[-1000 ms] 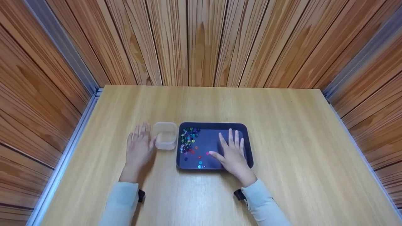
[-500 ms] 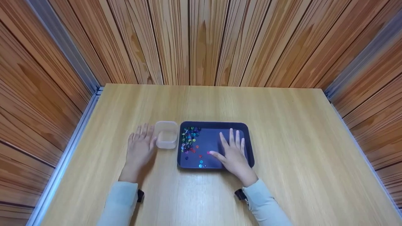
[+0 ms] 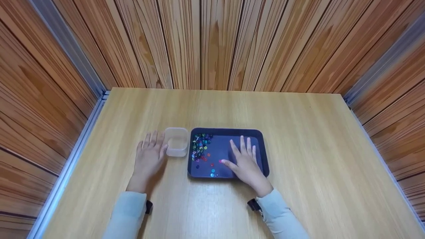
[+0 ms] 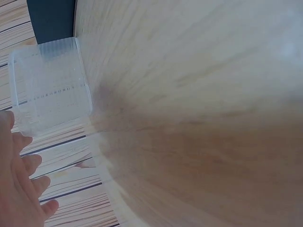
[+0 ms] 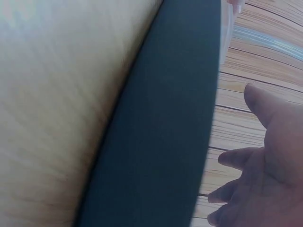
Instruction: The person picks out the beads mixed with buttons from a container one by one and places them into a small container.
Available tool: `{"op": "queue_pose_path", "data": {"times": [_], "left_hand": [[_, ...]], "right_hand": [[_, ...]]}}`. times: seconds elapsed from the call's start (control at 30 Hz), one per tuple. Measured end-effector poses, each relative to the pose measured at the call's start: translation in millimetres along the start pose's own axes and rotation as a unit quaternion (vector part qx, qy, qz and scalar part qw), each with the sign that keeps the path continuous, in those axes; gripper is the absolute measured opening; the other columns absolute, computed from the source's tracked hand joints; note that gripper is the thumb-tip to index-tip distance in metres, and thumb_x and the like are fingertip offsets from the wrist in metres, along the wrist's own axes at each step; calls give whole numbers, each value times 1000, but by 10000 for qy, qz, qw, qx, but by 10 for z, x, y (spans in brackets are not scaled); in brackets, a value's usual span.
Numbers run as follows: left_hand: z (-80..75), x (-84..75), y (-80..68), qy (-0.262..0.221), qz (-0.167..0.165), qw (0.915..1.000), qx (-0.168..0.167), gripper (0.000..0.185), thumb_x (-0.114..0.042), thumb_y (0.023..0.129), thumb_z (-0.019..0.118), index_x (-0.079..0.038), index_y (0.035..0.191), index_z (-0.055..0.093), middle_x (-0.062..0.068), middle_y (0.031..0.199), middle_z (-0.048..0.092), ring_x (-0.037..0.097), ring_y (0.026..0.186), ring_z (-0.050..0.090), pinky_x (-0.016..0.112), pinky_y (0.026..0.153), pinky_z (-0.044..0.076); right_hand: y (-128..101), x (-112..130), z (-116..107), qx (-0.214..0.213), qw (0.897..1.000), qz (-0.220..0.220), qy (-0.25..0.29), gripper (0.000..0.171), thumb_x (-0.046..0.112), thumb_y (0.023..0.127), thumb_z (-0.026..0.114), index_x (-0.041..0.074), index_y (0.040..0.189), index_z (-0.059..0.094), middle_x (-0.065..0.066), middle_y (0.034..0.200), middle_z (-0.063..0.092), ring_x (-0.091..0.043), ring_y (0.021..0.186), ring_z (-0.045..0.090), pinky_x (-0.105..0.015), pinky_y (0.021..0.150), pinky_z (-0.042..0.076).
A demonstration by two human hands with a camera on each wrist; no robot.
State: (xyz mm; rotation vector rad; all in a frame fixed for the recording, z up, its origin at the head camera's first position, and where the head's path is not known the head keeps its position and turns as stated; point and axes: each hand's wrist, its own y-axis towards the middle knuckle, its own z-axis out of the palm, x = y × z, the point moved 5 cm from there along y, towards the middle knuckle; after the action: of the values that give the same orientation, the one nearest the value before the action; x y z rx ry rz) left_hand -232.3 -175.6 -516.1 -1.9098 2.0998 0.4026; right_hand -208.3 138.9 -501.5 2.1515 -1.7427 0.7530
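Observation:
In the head view my left hand (image 3: 149, 159) lies palm down with straight fingers, its thumb right at the left side of a clear plastic container (image 3: 177, 142). That same container (image 4: 52, 87) shows beside the left fingertips in the left wrist view. My right hand (image 3: 246, 164) is spread flat over the right half of a dark blue tray (image 3: 225, 179), holding nothing. A pink bead (image 3: 220, 161) shows at the tip of its thumb. Along the tray's left side lies a heap of small multicoloured beads (image 3: 200, 146). Several loose ones, red, blue and purple, are scattered below the heap.
Everything stands on a light wooden table (image 3: 298, 139). Wood-panelled walls (image 3: 212, 46) rise behind it and on both sides, with a metal rail (image 3: 76, 142) along the left edge. The tray's near wall (image 5: 156, 132) fills the middle of the right wrist view.
The head view has shifted slightly, so the tray and container appear a little higher and farther right. Both hands keep nearly the same pose; the right fingers appear slightly farther left over the tray.

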Motion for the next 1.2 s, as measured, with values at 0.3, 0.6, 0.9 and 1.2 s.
{"op": "queue_pose_path", "data": {"times": [0.3, 0.6, 0.9, 1.2], "left_hand": [[-10, -11, -15, 96, 194, 9994, -278, 58, -37, 107, 36, -9, 157, 27, 20, 164, 24, 43, 152, 18, 66, 120, 16], [-28, -13, -9, 70, 132, 9999, -12, 60, -40, 108, 34, -11, 159, 22, 20, 165, 19, 42, 153, 13, 66, 122, 11], [16, -9, -3, 20, 45, 9999, 126, 60, -41, 108, 31, -12, 159, 20, 18, 166, 16, 40, 154, 9, 64, 123, 9], [-6, -4, -5, -19, 64, 9999, 97, 60, -40, 108, 30, -11, 159, 20, 19, 166, 17, 41, 155, 8, 65, 122, 9]], "right_hand": [[23, 257, -83, 88, 9954, -307, 908, 67, 30, 98, 63, 13, 156, 34, -12, 167, 15, -36, 156, 2, -65, 122, 13], [194, 426, -126, -88, 9883, -433, 1459, 59, 20, 95, 68, 12, 149, 46, -10, 157, 42, -31, 150, 32, -51, 122, 27], [435, 414, -43, -15, 9695, -147, 2447, 38, 7, 92, 70, 6, 130, 66, -17, 123, 70, -25, 109, 69, -35, 94, 58], [614, 313, 152, 93, 9483, 646, 3105, 29, 9, 89, 73, 2, 117, 73, -12, 114, 75, -20, 105, 71, -34, 92, 57]]}}
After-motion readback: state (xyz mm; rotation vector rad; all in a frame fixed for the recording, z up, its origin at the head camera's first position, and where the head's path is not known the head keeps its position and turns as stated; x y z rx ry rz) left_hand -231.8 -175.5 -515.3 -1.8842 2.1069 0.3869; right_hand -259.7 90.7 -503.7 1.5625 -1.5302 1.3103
